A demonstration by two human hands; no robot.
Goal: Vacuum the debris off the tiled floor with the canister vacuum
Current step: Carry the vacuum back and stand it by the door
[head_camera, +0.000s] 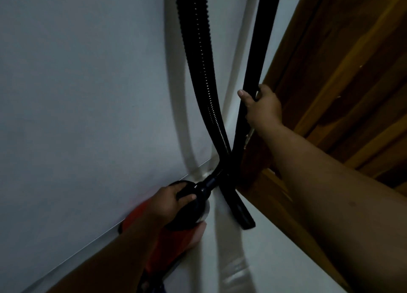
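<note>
Dim corner here: a pale grey wall (77, 83) is meeting a glossy white tiled floor (275, 259), with a brown wooden door (352, 72) on the right. The right hand (262, 107) is wrapping its fingers around the smooth black vacuum wand (259, 50), thumb lying across the front. That wand is running steeply from the top edge down to the floor, its nozzle end (244, 217) touching the tiles beside the door's foot. The left hand (169, 202) is clasping the black top of the red canister vacuum (167, 242), thumb pressing over it. The ribbed black hose (198, 61) is rising from the canister and leaving the frame overhead. The canister's lower body is hidden behind the forearm, and debris is hard to make out.
</note>
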